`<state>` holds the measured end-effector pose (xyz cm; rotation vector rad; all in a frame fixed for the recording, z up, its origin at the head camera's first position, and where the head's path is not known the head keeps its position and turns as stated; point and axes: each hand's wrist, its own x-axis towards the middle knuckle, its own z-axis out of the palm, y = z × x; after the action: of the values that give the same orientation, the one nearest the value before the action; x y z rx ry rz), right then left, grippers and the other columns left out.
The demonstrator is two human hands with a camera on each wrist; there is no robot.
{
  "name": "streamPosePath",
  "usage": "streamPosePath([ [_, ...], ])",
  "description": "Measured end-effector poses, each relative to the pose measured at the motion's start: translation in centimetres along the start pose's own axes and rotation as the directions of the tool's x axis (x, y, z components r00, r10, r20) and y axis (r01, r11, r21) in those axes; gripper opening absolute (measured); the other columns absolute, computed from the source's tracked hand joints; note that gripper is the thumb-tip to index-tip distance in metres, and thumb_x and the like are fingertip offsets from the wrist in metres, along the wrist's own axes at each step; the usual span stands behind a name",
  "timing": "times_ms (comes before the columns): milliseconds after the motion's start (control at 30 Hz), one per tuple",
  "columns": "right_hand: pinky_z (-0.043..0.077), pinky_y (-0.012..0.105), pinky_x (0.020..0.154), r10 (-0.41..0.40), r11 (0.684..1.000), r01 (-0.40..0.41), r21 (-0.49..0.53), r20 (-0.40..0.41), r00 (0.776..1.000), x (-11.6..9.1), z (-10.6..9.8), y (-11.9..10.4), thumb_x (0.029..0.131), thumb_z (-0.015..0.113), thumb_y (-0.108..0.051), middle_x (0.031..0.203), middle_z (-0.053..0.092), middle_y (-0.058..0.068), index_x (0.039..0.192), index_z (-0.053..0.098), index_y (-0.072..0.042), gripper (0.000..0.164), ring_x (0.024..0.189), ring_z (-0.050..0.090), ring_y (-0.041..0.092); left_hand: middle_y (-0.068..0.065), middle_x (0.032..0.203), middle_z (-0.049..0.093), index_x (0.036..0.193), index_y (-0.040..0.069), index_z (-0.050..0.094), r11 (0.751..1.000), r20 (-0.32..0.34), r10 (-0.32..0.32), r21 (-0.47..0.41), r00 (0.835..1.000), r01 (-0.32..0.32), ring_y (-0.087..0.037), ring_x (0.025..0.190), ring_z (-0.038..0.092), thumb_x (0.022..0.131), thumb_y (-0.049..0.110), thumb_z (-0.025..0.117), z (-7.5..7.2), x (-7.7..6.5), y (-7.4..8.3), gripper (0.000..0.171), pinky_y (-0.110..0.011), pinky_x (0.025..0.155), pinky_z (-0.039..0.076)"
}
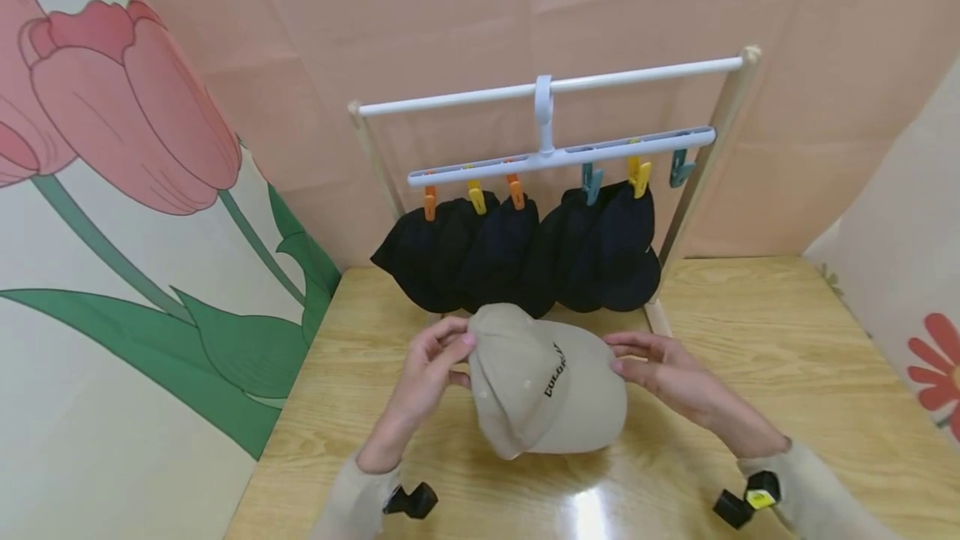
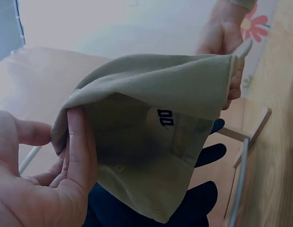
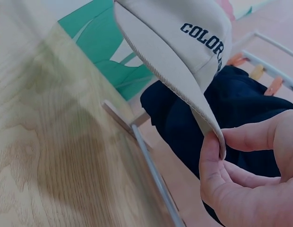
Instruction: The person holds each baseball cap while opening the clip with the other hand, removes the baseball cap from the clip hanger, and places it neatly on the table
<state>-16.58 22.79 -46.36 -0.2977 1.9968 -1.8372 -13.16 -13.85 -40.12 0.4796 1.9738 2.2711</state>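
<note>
A beige baseball cap (image 1: 517,390) with dark lettering is held above the table between both hands, its brim turned to the right. My left hand (image 1: 431,365) pinches the edge of the crown; in the left wrist view the thumb is outside and the fingers (image 2: 78,146) reach inside the cap. With thumb and fingers, my right hand (image 1: 667,373) pinches the brim's edge, as the right wrist view shows closely at the brim (image 3: 184,90). Just behind the cap, several dark caps (image 1: 495,257) hang in a row from clothespins.
A white hanger bar (image 1: 487,167) hooks over the rail (image 1: 645,73) of a wooden-legged rack. Orange, yellow and teal clothespins line the bar; a teal clothespin (image 1: 679,168) at its right end holds no cap. Wood-grain table (image 1: 765,357) lies below. A tulip-print panel (image 1: 135,115) stands left.
</note>
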Motion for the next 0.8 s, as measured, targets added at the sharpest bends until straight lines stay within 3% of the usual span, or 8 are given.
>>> streamPosePath([
  [233, 0.055, 0.024, 0.097, -0.008, 1.0, 0.007, 0.012, 0.034, 0.999, 0.6, 0.8, 0.2, 0.105, 0.067, -0.013, 0.129, 0.067, -0.001, 0.15, 0.046, 0.011, 0.055, 0.113, 0.066, 0.008, 0.009, 0.098, 0.076, 0.124, -0.025, 0.049, 0.999, 0.012, 0.026, -0.026, 1.0, -0.026, -0.005, 0.083, 0.07, 0.107, 0.005, 0.056, -0.4, -0.3, -0.1, 0.036, -0.022, 0.06, 0.059],
  [433, 0.055, 0.025, 0.097, -0.007, 1.0, 0.007, 0.008, 0.039, 0.999, 0.9, 1.2, 0.4, 0.105, 0.068, -0.011, 0.127, 0.068, -0.001, 0.149, 0.047, 0.011, 0.054, 0.112, 0.067, 0.008, 0.009, 0.097, 0.075, 0.126, -0.026, 0.049, 0.999, -0.007, 0.01, -0.043, 1.0, -0.01, -0.005, 0.084, 0.07, 0.107, 0.005, 0.056, -0.7, -0.2, -0.2, 0.037, -0.022, 0.06, 0.059],
  [800, 0.055, 0.026, 0.096, 0.007, 1.0, -0.007, -0.003, 0.032, 0.999, 1.4, 1.9, 0.6, 0.104, 0.068, -0.013, 0.13, 0.068, 0.004, 0.149, 0.049, 0.01, 0.053, 0.112, 0.067, 0.008, 0.008, 0.098, 0.075, 0.125, -0.021, 0.053, 0.998, -0.016, 0.001, -0.057, 1.0, -0.002, -0.006, 0.084, 0.071, 0.107, 0.006, 0.056, -1.0, -0.5, -0.5, 0.033, -0.023, 0.059, 0.059],
])
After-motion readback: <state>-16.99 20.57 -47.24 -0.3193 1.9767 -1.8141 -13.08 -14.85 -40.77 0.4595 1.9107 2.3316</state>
